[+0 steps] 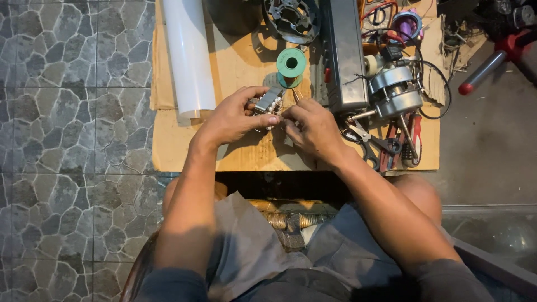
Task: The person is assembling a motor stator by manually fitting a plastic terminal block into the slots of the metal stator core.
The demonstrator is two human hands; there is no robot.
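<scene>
My left hand (pixel 232 117) grips a small grey metal part (pixel 267 102) with white wire ends, holding it just above a sheet of cardboard (pixel 246 154). My right hand (pixel 313 127) meets it from the right, fingertips pinching at the part's wires. Both hands touch the same part; its underside is hidden by my fingers. A green spool (pixel 291 64) of thin wire stands just beyond the hands.
A white rolled sheet (pixel 189 56) lies at left on the cardboard. A grey metal box (pixel 345 56), a small electric motor (pixel 394 92), scissors (pixel 366 140) and red-handled tools (pixel 411 140) crowd the right. A round stator (pixel 292 19) lies at the back. Stone-pattern floor tiles (pixel 72 112) spread to the left.
</scene>
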